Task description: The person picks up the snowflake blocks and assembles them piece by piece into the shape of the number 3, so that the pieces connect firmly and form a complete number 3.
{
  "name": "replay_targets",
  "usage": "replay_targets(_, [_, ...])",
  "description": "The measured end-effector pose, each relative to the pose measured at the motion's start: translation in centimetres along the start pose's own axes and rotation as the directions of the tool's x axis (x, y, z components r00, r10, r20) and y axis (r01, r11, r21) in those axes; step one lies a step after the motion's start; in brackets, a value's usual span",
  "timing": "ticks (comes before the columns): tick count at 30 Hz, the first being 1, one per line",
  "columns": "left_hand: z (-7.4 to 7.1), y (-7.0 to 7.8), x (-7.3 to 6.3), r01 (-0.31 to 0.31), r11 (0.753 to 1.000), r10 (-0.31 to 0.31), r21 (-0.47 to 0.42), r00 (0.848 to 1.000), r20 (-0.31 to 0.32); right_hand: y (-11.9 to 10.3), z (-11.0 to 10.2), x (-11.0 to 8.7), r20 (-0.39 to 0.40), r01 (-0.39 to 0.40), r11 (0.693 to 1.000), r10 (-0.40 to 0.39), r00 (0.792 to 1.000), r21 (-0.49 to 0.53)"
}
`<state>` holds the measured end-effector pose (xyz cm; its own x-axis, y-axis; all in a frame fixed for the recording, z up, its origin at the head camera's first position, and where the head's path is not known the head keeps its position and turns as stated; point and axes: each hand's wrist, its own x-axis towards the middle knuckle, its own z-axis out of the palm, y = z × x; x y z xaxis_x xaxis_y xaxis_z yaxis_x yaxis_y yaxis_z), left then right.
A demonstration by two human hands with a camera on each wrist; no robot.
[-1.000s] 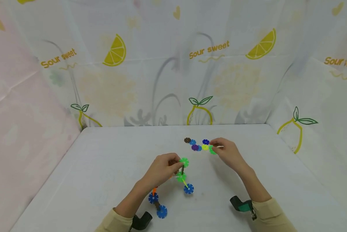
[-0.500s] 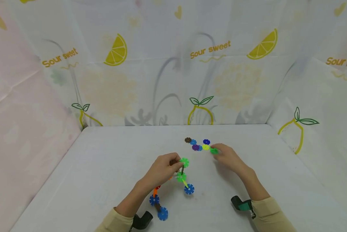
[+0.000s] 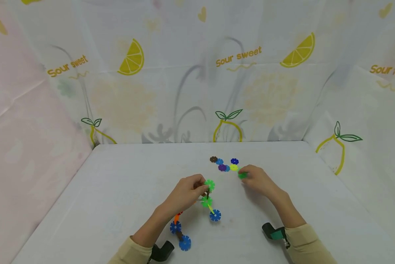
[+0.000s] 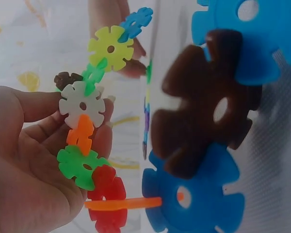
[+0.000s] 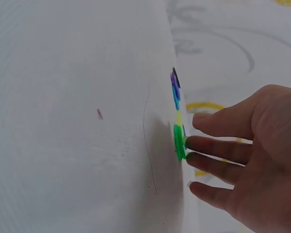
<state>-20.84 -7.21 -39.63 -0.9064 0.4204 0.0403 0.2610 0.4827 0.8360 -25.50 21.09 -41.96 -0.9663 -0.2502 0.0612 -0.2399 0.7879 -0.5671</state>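
Note:
In the head view my left hand holds a chain of interlocking notched plastic discs above the table. The left wrist view shows the thumb close to a brown disc and a white disc, with fingers behind the chain. One end carries a yellow-green disc and a blue one; the other runs through green, orange and red to big-looking blue and brown discs. My right hand reaches to a loose green disc; its nearly straight fingertips touch that disc, the thumb apart from it.
Several loose discs lie just left of the right hand: yellow, dark blue, purple, light blue and brown. A lemon-print cloth hangs behind the white table.
My right hand has lowered and drawn slightly nearer at the green disc, which has tilted and shifted a little. My left hand stays in place; the chain's lower end swung slightly down.

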Motion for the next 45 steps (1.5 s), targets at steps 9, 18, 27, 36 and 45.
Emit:
replay_targets(9, [0.1,0.2,0.0,0.01,1.0,-0.01,-0.022,1.0,0.006,-0.6,0.3,0.1,-0.003,0.003,0.998,-0.003,1.0,-0.067])
replay_targets(18, [0.3,0.2,0.1,0.01,0.999,-0.008,-0.041,1.0,0.03,-0.3,0.6,0.2,0.014,-0.021,0.993,0.022,1.0,-0.117])
replay_targets(27, [0.3,0.1,-0.1,0.015,0.998,-0.013,-0.056,0.999,0.045,-1.2,0.6,0.1,0.048,-0.004,0.971,0.016,0.999,-0.239])
replay_targets(36, [0.3,0.2,-0.1,0.008,0.998,-0.005,-0.057,0.998,0.056,-1.1,0.2,-0.3,0.005,-0.013,0.964,0.015,1.0,-0.266])
replay_targets(45, [0.3,0.3,-0.1,0.006,0.998,-0.003,-0.057,0.999,0.054,-1.2,-0.6,-0.3,-0.045,0.092,0.995,-0.094,0.995,-0.042])
